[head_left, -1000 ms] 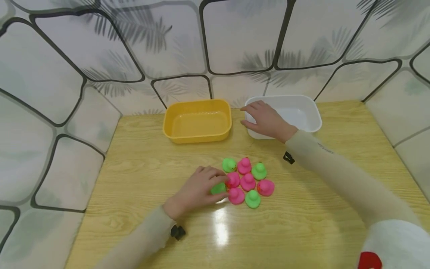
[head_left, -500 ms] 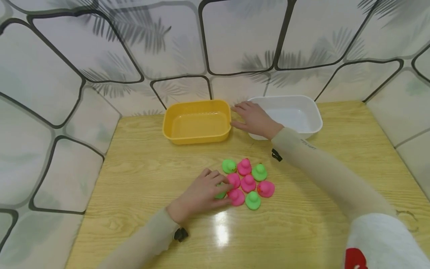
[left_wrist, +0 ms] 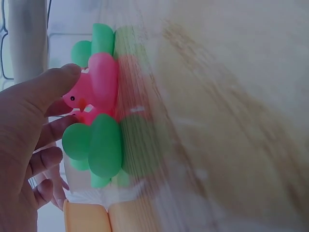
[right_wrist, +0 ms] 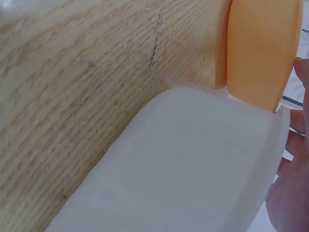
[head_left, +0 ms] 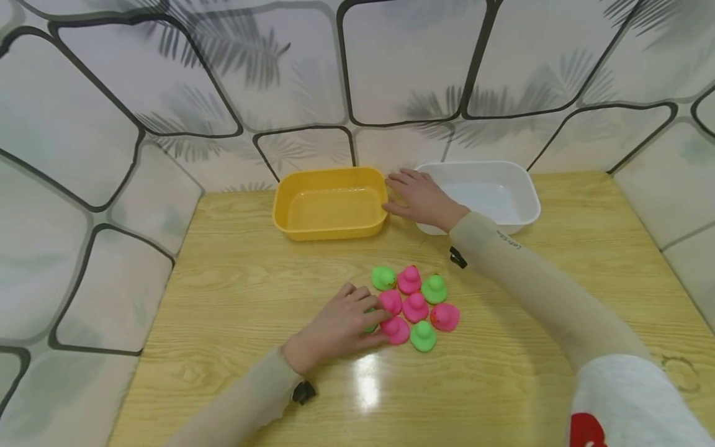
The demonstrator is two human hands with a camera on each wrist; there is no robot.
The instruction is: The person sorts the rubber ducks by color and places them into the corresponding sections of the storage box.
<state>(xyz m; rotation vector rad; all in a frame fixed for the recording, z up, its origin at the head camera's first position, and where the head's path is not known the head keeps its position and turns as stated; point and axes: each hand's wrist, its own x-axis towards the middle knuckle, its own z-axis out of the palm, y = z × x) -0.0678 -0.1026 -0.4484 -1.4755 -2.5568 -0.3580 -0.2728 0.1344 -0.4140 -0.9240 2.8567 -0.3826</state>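
Observation:
Small pink and green rubber ducks sit clustered on the wooden table. My left hand [head_left: 337,326] is low at the cluster's left side, over a partly hidden green duck [left_wrist: 105,146]. Its thumb and forefinger reach either side of a pink duck [left_wrist: 101,84]; whether they press on it is unclear. My right hand [head_left: 421,200] is stretched over the left end of the white tray [head_left: 527,205], fingertips at the right rim of the yellow tray [head_left: 332,234]. In the right wrist view, the thumb [right_wrist: 302,70] is at that yellow rim, and the other fingers are partly hidden behind the white rim.
The two trays stand side by side at the back of the wooden table [head_left: 234,261], against a patterned wall covering [head_left: 402,68]. Several more ducks, such as a green duck [head_left: 422,337] and a pink duck [head_left: 445,316], lie on the cluster's right side.
My right hand has moved left from the white tray to the yellow tray's right rim. The left hand has shifted slightly right and nearer over the pink duck. The ducks stay on the table.

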